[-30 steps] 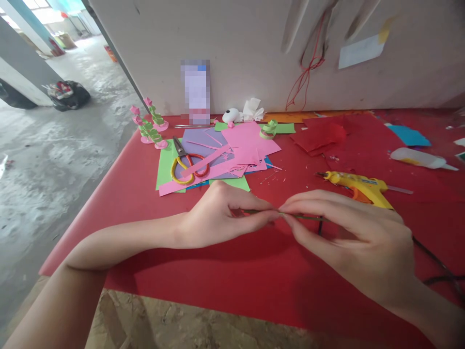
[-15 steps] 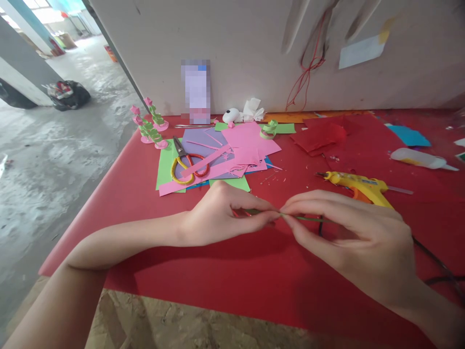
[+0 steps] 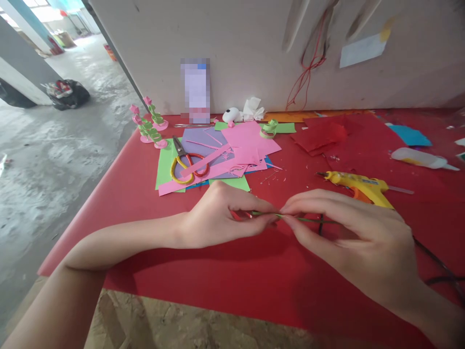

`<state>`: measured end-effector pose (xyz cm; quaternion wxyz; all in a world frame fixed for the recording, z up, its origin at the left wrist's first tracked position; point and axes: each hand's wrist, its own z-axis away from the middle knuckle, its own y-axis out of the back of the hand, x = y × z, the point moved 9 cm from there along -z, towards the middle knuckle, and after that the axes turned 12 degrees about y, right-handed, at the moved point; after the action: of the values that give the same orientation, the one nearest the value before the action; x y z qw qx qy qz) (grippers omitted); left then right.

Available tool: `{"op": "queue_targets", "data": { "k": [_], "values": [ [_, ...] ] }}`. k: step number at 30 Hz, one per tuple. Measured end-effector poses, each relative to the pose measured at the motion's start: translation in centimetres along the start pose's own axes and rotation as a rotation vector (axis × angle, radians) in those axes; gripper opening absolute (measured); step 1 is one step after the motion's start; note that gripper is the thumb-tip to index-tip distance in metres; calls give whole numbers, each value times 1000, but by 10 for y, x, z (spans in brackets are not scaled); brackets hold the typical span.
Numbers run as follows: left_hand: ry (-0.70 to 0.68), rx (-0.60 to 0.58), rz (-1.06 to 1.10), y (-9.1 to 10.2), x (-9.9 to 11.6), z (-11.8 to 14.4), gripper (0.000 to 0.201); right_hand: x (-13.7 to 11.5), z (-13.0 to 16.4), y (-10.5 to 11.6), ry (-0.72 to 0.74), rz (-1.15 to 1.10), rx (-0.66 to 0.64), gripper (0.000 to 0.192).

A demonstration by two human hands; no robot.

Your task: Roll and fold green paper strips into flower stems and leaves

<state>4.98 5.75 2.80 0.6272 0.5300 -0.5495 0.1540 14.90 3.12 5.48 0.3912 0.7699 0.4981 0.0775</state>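
Note:
Between my two hands runs a thin green strip, seen nearly edge-on; it looks like paper. My left hand pinches it between thumb and fingers, and a short green end shows inside that hand's curl. Right beside those fingertips, my right hand pinches the same strip, with its other end running back under the palm. Both hands are held above the red tabletop. Beyond the left hand lie scissors with yellow and red handles, resting on coloured paper sheets.
Behind my right hand lies a yellow glue gun, its dark cord trailing right. A glue bottle is further right. Small paper flowers stand at the back left corner. A light panel rises behind the table.
More of the green strip now shows inside my left hand's curl and toward my right palm. Both hands stay in nearly the same place, fingertips still together.

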Motion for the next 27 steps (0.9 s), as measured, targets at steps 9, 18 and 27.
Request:
{"op": "queue_targets", "data": {
  "k": [9,18,27],
  "values": [
    [129,-133,93,-8,-11,-1,20,6,-1,-6,-47,-25,-66,14],
    [128,-44,173,2,-8,-1,16,8,0,2,-86,-44,-52,13],
    [205,-179,208,-6,-15,1,21,9,-2,2,-61,-44,-76,13]
  ]
}}
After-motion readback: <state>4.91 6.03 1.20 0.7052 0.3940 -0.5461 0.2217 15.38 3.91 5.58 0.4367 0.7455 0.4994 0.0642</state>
